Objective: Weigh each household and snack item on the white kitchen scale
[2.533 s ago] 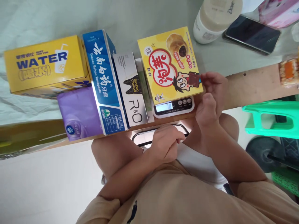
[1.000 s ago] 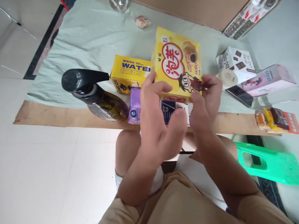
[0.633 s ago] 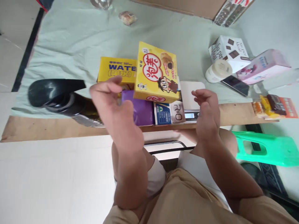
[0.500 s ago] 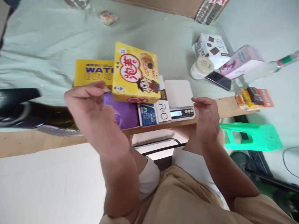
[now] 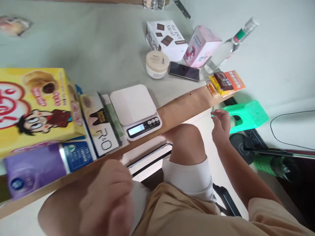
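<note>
My left hand (image 5: 110, 193) is above my lap, below the table edge, blurred, its fingers curled in and nothing seen in them. My right hand (image 5: 221, 126) is beyond the table's front edge, beside the green plastic stool (image 5: 254, 113). Its thumb and fingertips are pinched together; whatever they may hold is too small to make out. Between the hands, on the table, stands a white kitchen scale (image 5: 134, 105) with a lit display. Left of it are a white R&O box (image 5: 103, 139), a large yellow snack box (image 5: 41, 108) and a purple package (image 5: 34, 168).
Farther back stand a white Super Meal box (image 5: 169, 41), a cream jar (image 5: 157, 65), a phone (image 5: 184, 71), a pink box (image 5: 200, 46) and a clear bottle (image 5: 223, 49). Small snack packets (image 5: 226, 83) lie at the right table corner. A wrapped snack (image 5: 14, 25) lies far left.
My view has swung right, so the things on the table appear farther left. My left hand has left the yellow boxes and dropped over my lap. My right hand has moved right, away from the scale.
</note>
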Available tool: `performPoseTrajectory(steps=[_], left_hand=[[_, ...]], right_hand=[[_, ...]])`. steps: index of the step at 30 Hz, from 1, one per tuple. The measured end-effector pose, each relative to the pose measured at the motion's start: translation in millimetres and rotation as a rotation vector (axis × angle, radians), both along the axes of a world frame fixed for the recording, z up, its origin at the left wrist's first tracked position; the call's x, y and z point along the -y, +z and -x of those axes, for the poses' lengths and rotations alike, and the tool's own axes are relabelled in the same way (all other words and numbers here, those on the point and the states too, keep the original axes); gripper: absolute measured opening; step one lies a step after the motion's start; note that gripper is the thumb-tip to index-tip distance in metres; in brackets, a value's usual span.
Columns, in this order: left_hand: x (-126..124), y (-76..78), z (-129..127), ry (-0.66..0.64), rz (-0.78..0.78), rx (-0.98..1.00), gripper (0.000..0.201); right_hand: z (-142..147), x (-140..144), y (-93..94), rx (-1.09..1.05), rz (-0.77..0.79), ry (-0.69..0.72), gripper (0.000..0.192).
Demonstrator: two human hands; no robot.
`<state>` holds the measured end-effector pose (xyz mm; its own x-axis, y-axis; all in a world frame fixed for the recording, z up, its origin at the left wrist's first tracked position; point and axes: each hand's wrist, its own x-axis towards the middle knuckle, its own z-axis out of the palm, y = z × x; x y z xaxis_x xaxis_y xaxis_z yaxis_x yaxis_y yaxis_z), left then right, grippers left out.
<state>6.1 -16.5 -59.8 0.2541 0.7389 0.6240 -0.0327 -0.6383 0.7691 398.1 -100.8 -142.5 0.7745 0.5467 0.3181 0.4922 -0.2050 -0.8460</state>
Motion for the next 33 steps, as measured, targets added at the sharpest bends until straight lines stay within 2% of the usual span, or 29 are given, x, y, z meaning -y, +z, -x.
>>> performPoseTrajectory(steps=[1,5,7,10,13,14,16,19,23,26,28,30,33], left_hand=[[2,-2.4,-23,-0.027,-0.1,0.042,0.027],[1,-8.0,-104,-0.249,-0.099,-0.121,0.025],[-1,-9.5,-134,-0.344,-0.083,-0.184,0.019],[-3,-10.2,-178,-0.378,-0.04,-0.135,0.017],[-8,-7.4,-221,-0.409,0.02,-0.178,0.013],[-11,-6.1,-233,-0.447,0.035,-0.242,0.011],[-17,-4.6,-250,-0.565,0.049,-0.378,0.017],[-22,-8.7,-255,-0.68,0.06,-0.471,0.026],[-18,-20.5,-240,-0.647,0.167,-0.475,0.024],[-15,-22.1,-225,-0.649,0.262,-0.443,0.02],[-13,-18.6,-215,-0.655,0.353,-0.434,0.024],[-9,-14.5,-203,-0.637,0.457,-0.435,0.034],[1,-11.1,-178,-0.549,0.59,-0.435,0.049]], right_hand=[[-11,4,-3.5,0.017,0.007,-0.03,0.032],[-60,8,-0.3,0.128,0.064,-0.106,0.035],[-87,-3,10.0,0.236,0.111,-0.132,0.038],[-121,-31,27.7,0.487,0.255,-0.208,0.05],[-140,-58,37.0,0.616,0.42,-0.242,0.059],[-142,-64,37.3,0.621,0.454,-0.229,0.06],[-145,-71,34.7,0.611,0.49,-0.19,0.058],[-148,-70,29.1,0.582,0.453,-0.181,0.052],[-148,-64,33.0,0.542,0.309,-0.16,0.042],[-131,-57,41.5,0.337,0.126,-0.064,0.03],[-105,-50,43.0,0.092,-0.031,-0.032,0.023],[-65,-40,39.5,-0.112,-0.125,-0.023,0.018],[13,-23,31.6,-0.288,-0.101,0.085,0.023]])
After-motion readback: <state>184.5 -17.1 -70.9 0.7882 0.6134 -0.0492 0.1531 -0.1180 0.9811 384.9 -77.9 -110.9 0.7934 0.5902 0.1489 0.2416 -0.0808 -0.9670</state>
